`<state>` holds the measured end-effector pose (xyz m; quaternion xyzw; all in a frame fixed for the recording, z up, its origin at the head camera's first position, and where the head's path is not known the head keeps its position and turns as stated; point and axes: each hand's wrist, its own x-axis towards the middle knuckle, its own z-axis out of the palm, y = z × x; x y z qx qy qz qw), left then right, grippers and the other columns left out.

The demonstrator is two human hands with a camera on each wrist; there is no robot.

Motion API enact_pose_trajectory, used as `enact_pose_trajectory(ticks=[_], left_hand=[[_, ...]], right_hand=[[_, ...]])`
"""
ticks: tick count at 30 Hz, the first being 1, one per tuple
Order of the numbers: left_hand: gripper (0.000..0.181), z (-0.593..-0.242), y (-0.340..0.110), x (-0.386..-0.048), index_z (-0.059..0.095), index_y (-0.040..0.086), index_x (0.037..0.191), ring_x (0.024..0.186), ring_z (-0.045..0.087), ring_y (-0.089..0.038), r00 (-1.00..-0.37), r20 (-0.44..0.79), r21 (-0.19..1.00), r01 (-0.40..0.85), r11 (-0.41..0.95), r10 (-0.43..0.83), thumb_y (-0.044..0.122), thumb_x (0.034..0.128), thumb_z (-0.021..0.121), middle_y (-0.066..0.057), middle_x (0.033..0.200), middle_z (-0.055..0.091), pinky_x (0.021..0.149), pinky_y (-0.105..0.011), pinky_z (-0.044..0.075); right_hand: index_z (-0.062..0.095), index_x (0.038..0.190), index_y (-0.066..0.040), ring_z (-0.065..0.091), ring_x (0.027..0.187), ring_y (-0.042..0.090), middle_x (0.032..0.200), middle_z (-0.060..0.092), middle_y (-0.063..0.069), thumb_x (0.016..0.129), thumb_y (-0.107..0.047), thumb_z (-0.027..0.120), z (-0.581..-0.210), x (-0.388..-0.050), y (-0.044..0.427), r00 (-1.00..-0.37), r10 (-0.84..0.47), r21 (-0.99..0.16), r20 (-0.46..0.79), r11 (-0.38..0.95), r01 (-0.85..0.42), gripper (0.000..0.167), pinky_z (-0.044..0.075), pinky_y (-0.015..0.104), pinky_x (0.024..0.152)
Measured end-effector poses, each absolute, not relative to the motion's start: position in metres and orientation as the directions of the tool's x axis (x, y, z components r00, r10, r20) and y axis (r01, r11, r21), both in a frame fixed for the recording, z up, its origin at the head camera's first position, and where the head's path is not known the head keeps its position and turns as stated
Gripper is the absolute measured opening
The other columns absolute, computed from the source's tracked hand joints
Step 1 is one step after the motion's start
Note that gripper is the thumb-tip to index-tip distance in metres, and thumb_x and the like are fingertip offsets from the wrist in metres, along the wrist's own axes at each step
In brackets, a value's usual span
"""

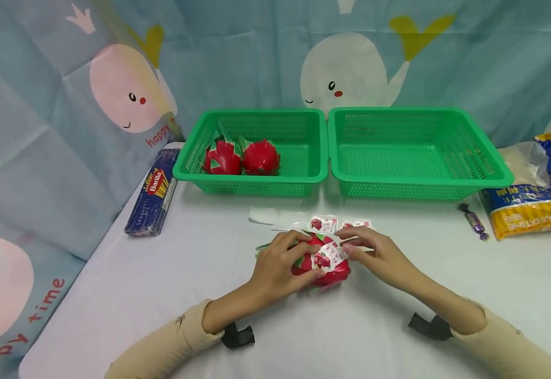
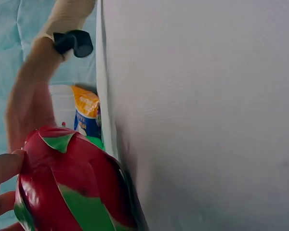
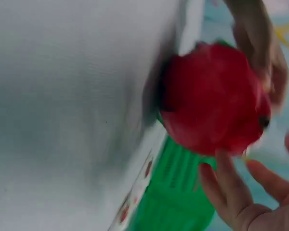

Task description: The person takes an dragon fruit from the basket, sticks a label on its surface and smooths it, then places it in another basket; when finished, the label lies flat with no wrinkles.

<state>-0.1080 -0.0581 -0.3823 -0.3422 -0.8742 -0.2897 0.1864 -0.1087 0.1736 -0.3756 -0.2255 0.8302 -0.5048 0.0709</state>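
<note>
A red dragon fruit [image 1: 338, 276] with green scales lies on its side on the table, a white label [image 1: 330, 257] with a fruit picture on its upper face. My left hand [image 1: 280, 266] grips the fruit from the left, its fingers bent over the top and the thumb at the near side. At the right end, my right hand [image 1: 381, 259] touches the label's edge and the fruit with its fingertips. The right wrist view shows these fingers [image 3: 226, 180] loosely extended against the fruit [image 3: 212, 96]. In the left wrist view the fruit [image 2: 82, 168] hides most of the left hand.
Behind the fruit lies a strip of labels [image 1: 322, 223]. Two dragon fruits [image 1: 261, 158] sit in the left green basket [image 1: 256, 185]; the right green basket [image 1: 422, 189] adjoins it. A spaghetti box [image 1: 149, 202] stands left; a wrapped candy [image 1: 474, 222] and pasta bag [image 1: 526, 205] lie right.
</note>
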Motion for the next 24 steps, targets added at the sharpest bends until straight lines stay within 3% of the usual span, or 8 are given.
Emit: enact_pose_trajectory(ticks=[4,8,11,14,17,19,22,24], left_hand=[[0.036,-0.384,-0.058,-0.110,0.068,0.020,0.102,0.100,0.055,-0.013,-0.683,0.539,0.364,0.717,0.594,0.493,0.038,0.0718,0.077,0.003,0.106,0.059,0.069,-0.022,0.052],[0.036,-0.383,-0.058,-0.113,0.069,0.018,0.101,0.097,0.055,-0.014,-0.676,0.550,0.367,0.724,0.585,0.491,0.038,0.0714,0.078,0.003,0.105,0.060,0.068,-0.022,0.052],[0.037,-0.382,-0.060,-0.114,0.069,0.018,0.099,0.096,0.056,-0.014,-0.683,0.544,0.375,0.718,0.587,0.487,0.039,0.0702,0.078,0.003,0.104,0.060,0.069,-0.023,0.053],[0.038,-0.381,-0.062,-0.115,0.068,0.017,0.098,0.098,0.056,-0.014,-0.683,0.537,0.375,0.718,0.586,0.494,0.039,0.0697,0.079,0.002,0.104,0.061,0.074,-0.025,0.053],[0.039,-0.379,-0.065,-0.116,0.069,0.015,0.100,0.100,0.056,-0.014,-0.668,0.534,0.367,0.736,0.569,0.519,0.037,0.0688,0.080,0.002,0.105,0.062,0.078,-0.025,0.053],[0.040,-0.377,-0.067,-0.118,0.068,0.015,0.102,0.101,0.056,-0.012,-0.655,0.530,0.373,0.751,0.545,0.539,0.036,0.0689,0.080,0.002,0.106,0.061,0.080,-0.024,0.052],[0.037,-0.374,-0.072,-0.123,0.067,0.014,0.103,0.101,0.058,-0.010,-0.645,0.520,0.427,0.764,0.483,0.560,0.032,0.0722,0.078,0.003,0.106,0.062,0.080,-0.024,0.052],[0.031,-0.371,-0.076,-0.129,0.067,0.013,0.102,0.099,0.059,-0.009,-0.668,0.503,0.505,0.742,0.441,0.549,0.028,0.0764,0.075,0.003,0.104,0.064,0.080,-0.024,0.053]], right_hand=[[0.054,0.127,-0.003,0.058,0.110,0.027,0.126,0.057,0.013,0.081,-0.020,0.070,-0.374,-0.093,0.162,-0.870,-0.426,-0.737,0.247,0.500,-0.454,0.052,0.054,0.019,0.071],[0.054,0.126,0.000,0.062,0.103,0.024,0.123,0.059,0.015,0.078,-0.019,0.073,-0.381,-0.089,0.160,-0.873,-0.391,-0.721,0.291,0.510,-0.469,0.055,0.054,0.016,0.068],[0.056,0.122,0.004,0.069,0.082,0.015,0.110,0.066,0.018,0.077,-0.022,0.073,-0.383,-0.088,0.159,-0.874,-0.373,-0.652,0.310,0.586,-0.481,0.056,0.053,0.015,0.063],[0.058,0.119,0.006,0.061,0.059,0.004,0.085,0.071,0.011,0.077,-0.028,0.072,-0.382,-0.085,0.157,-0.859,-0.389,-0.489,0.333,0.707,-0.510,0.056,0.050,0.015,0.056],[0.061,0.115,0.005,0.049,0.050,0.002,0.061,0.063,-0.001,0.080,-0.035,0.068,-0.376,-0.082,0.156,-0.851,-0.422,-0.309,0.312,0.802,-0.511,0.054,0.046,0.020,0.050],[0.063,0.112,0.002,0.049,0.050,0.006,0.055,0.056,-0.004,0.082,-0.042,0.064,-0.369,-0.082,0.157,-0.866,-0.423,-0.237,0.266,0.842,-0.484,0.054,0.045,0.024,0.048],[0.065,0.110,0.000,0.061,0.058,0.016,0.065,0.065,0.002,0.084,-0.048,0.060,-0.356,-0.084,0.160,-0.898,-0.376,-0.230,0.229,0.876,-0.425,0.056,0.048,0.031,0.051],[0.065,0.112,-0.001,0.067,0.076,0.025,0.085,0.071,0.010,0.083,-0.048,0.062,-0.347,-0.089,0.162,-0.892,-0.381,-0.265,0.246,0.858,-0.439,0.055,0.053,0.039,0.061]])
